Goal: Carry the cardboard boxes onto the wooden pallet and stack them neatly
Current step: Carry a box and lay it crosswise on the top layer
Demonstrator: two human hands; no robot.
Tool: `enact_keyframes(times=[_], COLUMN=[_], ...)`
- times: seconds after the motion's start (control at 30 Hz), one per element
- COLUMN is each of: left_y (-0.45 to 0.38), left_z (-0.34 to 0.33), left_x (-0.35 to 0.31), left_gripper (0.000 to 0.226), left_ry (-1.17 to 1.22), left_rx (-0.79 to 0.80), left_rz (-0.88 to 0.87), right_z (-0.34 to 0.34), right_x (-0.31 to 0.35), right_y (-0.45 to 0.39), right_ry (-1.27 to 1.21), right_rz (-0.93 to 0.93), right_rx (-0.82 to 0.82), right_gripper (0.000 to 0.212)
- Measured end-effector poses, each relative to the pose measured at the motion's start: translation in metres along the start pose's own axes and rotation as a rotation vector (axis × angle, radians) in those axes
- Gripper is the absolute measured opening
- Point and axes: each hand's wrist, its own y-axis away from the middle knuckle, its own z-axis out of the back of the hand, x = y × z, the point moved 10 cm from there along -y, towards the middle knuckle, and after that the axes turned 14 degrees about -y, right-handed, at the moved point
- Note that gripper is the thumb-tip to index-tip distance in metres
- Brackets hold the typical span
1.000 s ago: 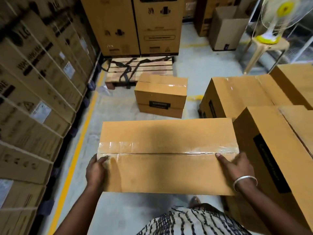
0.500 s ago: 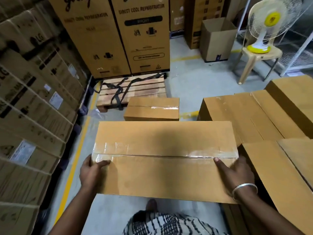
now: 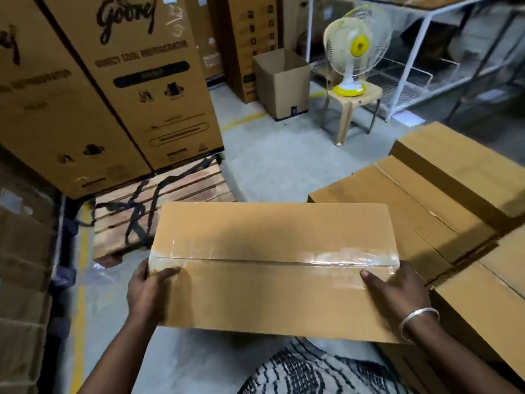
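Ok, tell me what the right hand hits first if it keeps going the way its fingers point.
The right hand points inward across the carried box; its top is what the fingers meet first.

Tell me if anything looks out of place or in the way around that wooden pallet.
Black straps lie loose and tangled across the wooden pallet, where boxes should sit flat. The carried box, held by left hand and right hand, looks intact.
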Motion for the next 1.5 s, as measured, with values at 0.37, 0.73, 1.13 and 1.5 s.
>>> enact_keyframes(times=[0.37,0.73,1.13,1.5], left_y=[-0.084,-0.112,-0.132,-0.120], left_z=[-0.159,-0.350,-0.576,-0.697], left_x=[-0.154,-0.285,-0.397,-0.381], left_gripper=[0.061,0.044,0.041,0.055], left_ry=[-0.069,-0.196,-0.425,-0.629], left_rx=[0.252,0.532,0.887,1.186], left_rz=[-0.180,-0.282,-0.512,-0.595], right_z=[0.039,0.107,0.109,0.076], right_x=[-0.004,-0.041,-0.081,-0.095], right_y=[-0.086,-0.167,-0.175,-0.195], right_ry=[-0.016,-0.056,-0.115,0.191], right_rz=[-0.179,-0.375,-0.621,-0.786], right_rx=[-0.174,-0.383,-0.688,-0.495], right_gripper=[0.073,0.066,0.090,0.099])
